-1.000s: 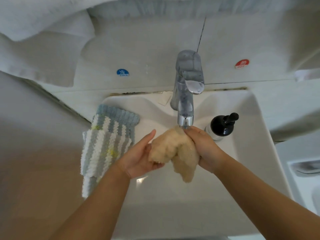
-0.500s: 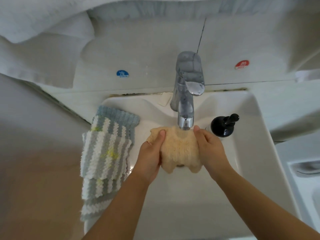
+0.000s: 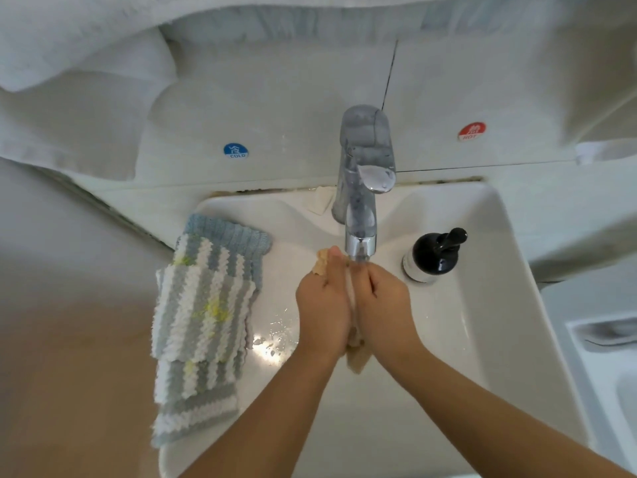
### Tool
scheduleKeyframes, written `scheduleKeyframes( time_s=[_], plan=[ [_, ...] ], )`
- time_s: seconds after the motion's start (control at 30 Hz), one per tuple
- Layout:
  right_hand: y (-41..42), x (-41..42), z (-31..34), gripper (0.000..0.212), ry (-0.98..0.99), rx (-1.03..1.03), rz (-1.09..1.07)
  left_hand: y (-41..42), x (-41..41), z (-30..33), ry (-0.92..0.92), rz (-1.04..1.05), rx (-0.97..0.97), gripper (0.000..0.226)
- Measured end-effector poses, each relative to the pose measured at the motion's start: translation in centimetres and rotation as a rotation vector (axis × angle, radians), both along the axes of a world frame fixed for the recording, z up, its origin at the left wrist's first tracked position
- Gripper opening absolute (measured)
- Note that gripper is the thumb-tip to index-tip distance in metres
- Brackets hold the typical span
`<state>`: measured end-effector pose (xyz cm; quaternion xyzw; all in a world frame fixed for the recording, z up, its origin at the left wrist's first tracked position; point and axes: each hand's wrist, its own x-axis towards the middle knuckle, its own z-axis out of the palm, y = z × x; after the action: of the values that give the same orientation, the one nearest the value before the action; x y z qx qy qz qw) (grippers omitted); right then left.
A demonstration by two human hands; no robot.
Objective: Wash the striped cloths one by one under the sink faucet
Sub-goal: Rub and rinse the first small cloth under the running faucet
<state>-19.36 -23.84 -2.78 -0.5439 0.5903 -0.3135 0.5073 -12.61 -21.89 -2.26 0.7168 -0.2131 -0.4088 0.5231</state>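
beige cloth (image 3: 355, 358) lengthwise toward faucet (image 3: 360, 232)

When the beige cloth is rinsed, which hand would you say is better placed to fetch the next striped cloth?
Probably the left hand: the striped cloths drape over the sink rim on its side, while the right hand is farther away.

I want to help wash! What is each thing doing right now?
Faucet: water running.
Beige cloth: squeezed between both palms.
Left hand: pressing the cloth.
Right hand: pressing the cloth.
Striped cloths: stacked over the sink edge.
Soap bottle: upright.
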Motion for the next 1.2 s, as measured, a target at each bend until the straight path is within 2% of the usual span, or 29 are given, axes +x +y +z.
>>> scheduleKeyframes(
  time_s=[0.1,0.23,0.4,0.53,0.67,0.8,0.97,1.03,1.1,1.2],
  plan=[
    [-0.9,-0.5,-0.2,0.044,0.014,-0.031,-0.025,0.5,-0.8,-0.2,-0.022,-0.047,0.070,0.048],
    [0.1,-0.2,0.0,0.043,-0.006,-0.003,0.082,-0.4,0.2,-0.5,0.056,0.024,0.010,0.048],
    [-1.8,-0.7,-0.3,0.041,-0.031,-0.017,-0.007,0.2,-0.6,-0.7,0.022,-0.149,0.077,0.050],
    [0.3,-0.3,-0.2,0.042,-0.023,-0.037,0.096,-0.6,0.4,-0.1,0.168,-0.024,0.012,0.048],
    [-2.0,0.0,-0.4,0.040,-0.032,-0.004,0.014,0.6,-0.9,-0.3,0.000,-0.068,0.034,0.047],
    [0.6,-0.1,0.1,0.040,-0.008,-0.038,0.150,-0.2,0.8,0.0,0.124,0.034,-0.005,0.044],
    [-1.9,0.1,-1.3,0.040,-0.010,-0.015,0.062,0.9,-0.5,-0.8,-0.024,-0.121,0.076,0.046],
    [-0.8,-0.1,-1.2,0.039,-0.017,-0.039,0.082,0.5,0.1,-0.5,0.041,-0.105,0.081,0.044],
    [0.8,-0.3,-0.6,0.038,-0.051,-0.080,0.159,-0.2,0.8,-0.3,0.118,-0.040,0.007,0.044],
    [-0.7,-0.2,-1.2,0.038,-0.025,-0.066,0.113,0.2,-0.1,-0.6,0.047,-0.075,0.009,0.045]
  ],
)
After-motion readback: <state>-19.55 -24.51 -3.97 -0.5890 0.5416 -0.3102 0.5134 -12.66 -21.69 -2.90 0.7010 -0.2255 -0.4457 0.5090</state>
